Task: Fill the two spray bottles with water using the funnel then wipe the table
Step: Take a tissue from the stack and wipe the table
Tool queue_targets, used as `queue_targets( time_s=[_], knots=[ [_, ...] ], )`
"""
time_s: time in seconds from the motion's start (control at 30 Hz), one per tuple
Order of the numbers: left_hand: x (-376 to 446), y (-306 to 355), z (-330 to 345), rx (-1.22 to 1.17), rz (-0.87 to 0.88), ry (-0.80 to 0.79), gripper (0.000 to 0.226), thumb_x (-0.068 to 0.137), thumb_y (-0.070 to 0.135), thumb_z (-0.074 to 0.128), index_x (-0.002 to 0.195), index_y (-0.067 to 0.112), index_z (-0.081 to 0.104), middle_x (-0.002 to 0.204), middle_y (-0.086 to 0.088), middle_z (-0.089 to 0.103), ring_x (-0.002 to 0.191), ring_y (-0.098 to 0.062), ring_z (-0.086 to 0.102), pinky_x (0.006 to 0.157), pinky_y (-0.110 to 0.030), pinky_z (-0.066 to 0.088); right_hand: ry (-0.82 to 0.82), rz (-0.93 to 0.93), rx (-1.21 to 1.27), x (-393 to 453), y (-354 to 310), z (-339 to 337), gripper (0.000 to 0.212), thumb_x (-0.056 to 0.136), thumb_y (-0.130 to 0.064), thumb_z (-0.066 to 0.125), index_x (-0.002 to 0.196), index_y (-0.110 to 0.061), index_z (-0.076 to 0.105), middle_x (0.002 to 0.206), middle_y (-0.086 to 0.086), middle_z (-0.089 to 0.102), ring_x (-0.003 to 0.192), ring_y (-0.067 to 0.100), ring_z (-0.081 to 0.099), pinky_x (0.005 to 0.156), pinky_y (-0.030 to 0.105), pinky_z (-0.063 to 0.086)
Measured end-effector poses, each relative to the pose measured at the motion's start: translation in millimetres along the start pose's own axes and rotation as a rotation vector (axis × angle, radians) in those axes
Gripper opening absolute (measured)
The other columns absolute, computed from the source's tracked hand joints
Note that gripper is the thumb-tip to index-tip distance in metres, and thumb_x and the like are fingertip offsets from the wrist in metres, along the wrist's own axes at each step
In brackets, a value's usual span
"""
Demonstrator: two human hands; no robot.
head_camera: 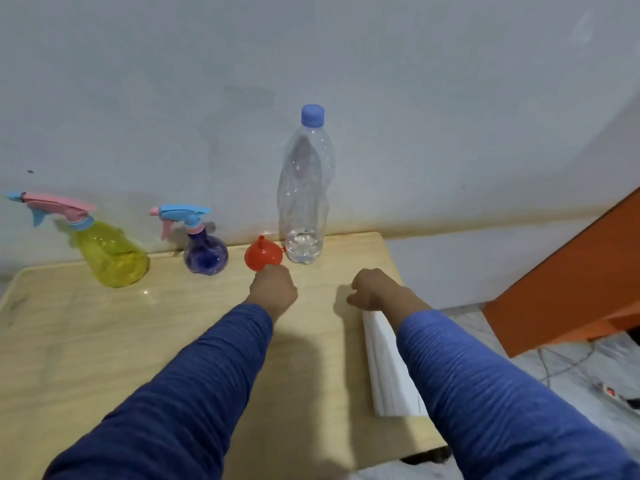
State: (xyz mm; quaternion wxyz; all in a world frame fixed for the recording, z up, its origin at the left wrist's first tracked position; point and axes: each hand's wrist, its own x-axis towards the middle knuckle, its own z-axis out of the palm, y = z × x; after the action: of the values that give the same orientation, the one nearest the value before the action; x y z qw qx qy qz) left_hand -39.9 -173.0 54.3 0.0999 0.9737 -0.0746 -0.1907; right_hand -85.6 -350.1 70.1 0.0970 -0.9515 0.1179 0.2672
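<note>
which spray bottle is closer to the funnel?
The purple one, with the blue trigger head. It stands just left of the red funnel; the yellow one is farther left.

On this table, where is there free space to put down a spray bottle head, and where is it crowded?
Free: the near-left tabletop, in front of the yellow spray bottle. Crowded: the back edge, where the purple spray bottle, red funnel and water bottle stand close together. The white cloth takes the right edge.
</note>
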Motion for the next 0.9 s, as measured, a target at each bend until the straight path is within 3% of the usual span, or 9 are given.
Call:
queue_targets(
  time_s=[0.1, 0.2, 0.27, 0.4, 0.53, 0.67, 0.77, 0.9],
  knots=[
    [-9.5, 26.8, 2.5, 0.070, 0.122, -0.006, 0.028, 0.091, 0.026, 0.053, 0.105, 0.003, 0.060, 0.086, -0.006, 0.055, 0.079, -0.022, 0.053, 0.058, -0.027, 0.042, 0.047, 0.013, -0.023, -19.5, 20.5, 1.5, 0.041, 0.092, -0.028, 0.050, 0.126, -0.006, 0.052, 0.131, 0.010, 0.052, 0.117, 0.027, 0.052, 0.092, 0.033, 0.045],
    [-16.6, 55.1, 15.4, -0.003, 0.247, -0.049, 0.042, 0.089, 0.029, 0.057, 0.125, 0.008, 0.053, 0.122, -0.010, 0.057, 0.108, -0.026, 0.055, 0.087, -0.032, 0.047, 0.096, 0.032, -0.038, -39.1, 41.7, 8.2, 0.038, 0.092, -0.026, 0.048, 0.125, -0.007, 0.053, 0.129, 0.011, 0.053, 0.115, 0.028, 0.053, 0.091, 0.033, 0.046],
    [-26.4, 73.2, 24.9, -0.039, 0.334, -0.070, 0.046, 0.088, 0.027, 0.058, 0.132, 0.015, 0.049, 0.135, -0.009, 0.050, 0.119, -0.026, 0.050, 0.096, -0.032, 0.042, 0.134, 0.053, -0.017, -52.0, 55.4, 15.6, 0.035, 0.092, -0.024, 0.047, 0.121, -0.006, 0.056, 0.126, 0.011, 0.054, 0.113, 0.027, 0.054, 0.087, 0.031, 0.045],
    [-50.4, 100.4, 45.8, -0.050, 0.540, -0.165, 0.043, 0.087, 0.017, 0.061, 0.129, 0.019, 0.053, 0.132, -0.002, 0.054, 0.119, -0.019, 0.050, 0.095, -0.023, 0.037, 0.180, 0.063, 0.030, -76.0, 77.6, 39.8, 0.021, 0.090, -0.018, 0.044, 0.090, -0.005, 0.060, 0.114, 0.012, 0.061, 0.107, 0.028, 0.055, 0.081, 0.029, 0.044],
    [-67.5, 108.1, 72.7, -0.009, 0.622, -0.212, 0.045, 0.085, 0.009, 0.060, 0.129, 0.019, 0.054, 0.133, 0.000, 0.054, 0.122, -0.016, 0.048, 0.089, -0.016, 0.031, 0.225, 0.067, 0.239, -98.1, 89.5, 77.2, 0.027, 0.088, -0.017, 0.050, 0.110, -0.009, 0.063, 0.117, 0.007, 0.063, 0.112, 0.025, 0.054, 0.091, 0.030, 0.044],
    [-74.5, 102.4, 97.9, 0.007, 0.609, -0.186, 0.043, 0.086, 0.015, 0.062, 0.128, 0.022, 0.054, 0.133, 0.001, 0.054, 0.122, -0.016, 0.048, 0.095, -0.021, 0.033, 0.301, 0.085, 0.432, -109.8, 91.8, 116.1, 0.039, 0.081, -0.028, 0.067, 0.116, -0.013, 0.062, 0.119, 0.005, 0.060, 0.111, 0.022, 0.056, 0.092, 0.027, 0.042],
    [-74.8, 97.7, 107.0, -0.060, 0.608, -0.139, 0.040, 0.086, 0.017, 0.064, 0.125, 0.022, 0.057, 0.131, 0.004, 0.054, 0.122, -0.014, 0.047, 0.096, -0.019, 0.031, 0.338, 0.070, 0.472, -111.4, 92.0, 131.0, 0.054, 0.073, -0.035, 0.076, 0.119, -0.013, 0.059, 0.118, 0.005, 0.055, 0.112, 0.020, 0.052, 0.092, 0.026, 0.039],
    [-74.7, 94.7, 112.2, -0.153, 0.593, -0.126, 0.038, 0.084, 0.013, 0.065, 0.121, 0.022, 0.060, 0.129, 0.004, 0.056, 0.119, -0.013, 0.048, 0.091, -0.014, 0.029, 0.376, 0.045, 0.456, -109.8, 93.1, 141.2, 0.053, 0.074, -0.032, 0.076, 0.119, -0.012, 0.056, 0.120, 0.007, 0.050, 0.116, 0.020, 0.045, 0.096, 0.024, 0.035]
  ],
)
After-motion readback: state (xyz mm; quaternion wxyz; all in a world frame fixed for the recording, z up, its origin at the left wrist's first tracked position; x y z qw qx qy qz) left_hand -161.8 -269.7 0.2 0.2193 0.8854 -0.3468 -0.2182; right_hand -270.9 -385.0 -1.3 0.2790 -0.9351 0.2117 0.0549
